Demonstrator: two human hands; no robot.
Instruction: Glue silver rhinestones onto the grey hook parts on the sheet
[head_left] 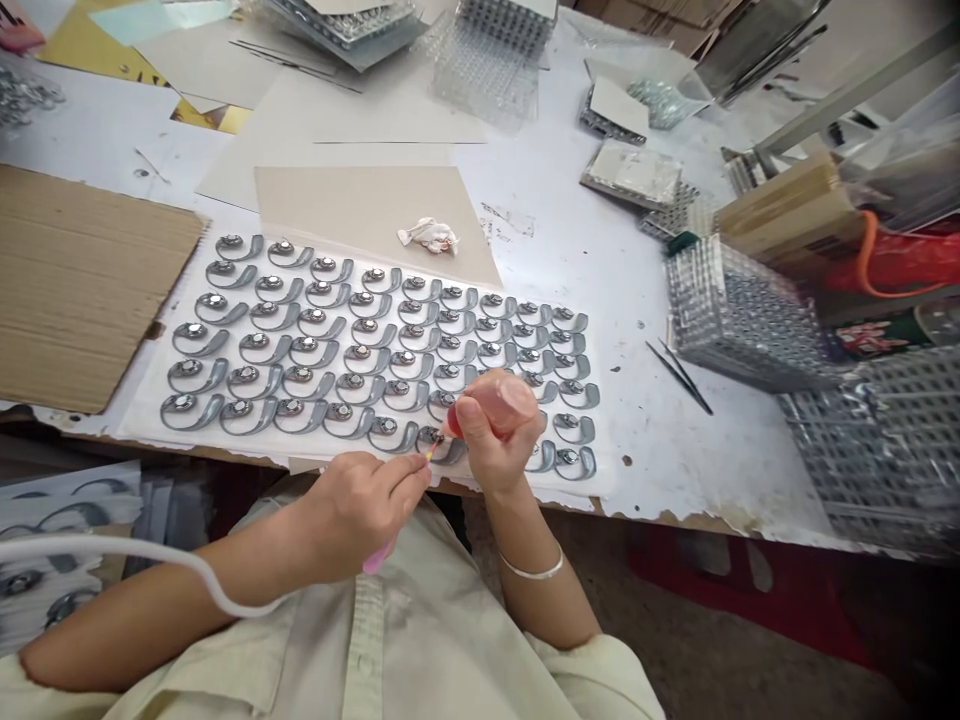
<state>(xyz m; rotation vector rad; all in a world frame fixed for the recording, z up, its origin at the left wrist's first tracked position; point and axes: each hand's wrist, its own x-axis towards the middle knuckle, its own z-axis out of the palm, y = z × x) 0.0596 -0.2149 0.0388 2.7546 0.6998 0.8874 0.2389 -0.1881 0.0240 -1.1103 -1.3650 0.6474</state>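
Rows of curved grey metal bands, each with a round stone-set head, lie on a white padded board (607, 480) near the table's front edge. My left hand (352, 515) is closed around a thin tool (377, 557) with a pink handle and a yellowish tip. That tip is at the head of a front-row band (444, 447); whether it touches cannot be made out. Gripped in my right hand (495, 455), a small squeeze bottle (508, 400) of reddish-pink liquid tilts with its nozzle close to the same band. The hand hides part of several bands.
Brown cardboard (82, 290) lies at the left. Crumpled tissue (429, 236) rests on a grey card (337, 205) behind the board. Black tweezers (680, 377) and stacked clear trays (742, 310) are at the right. A white tube (142, 548) crosses my left forearm.
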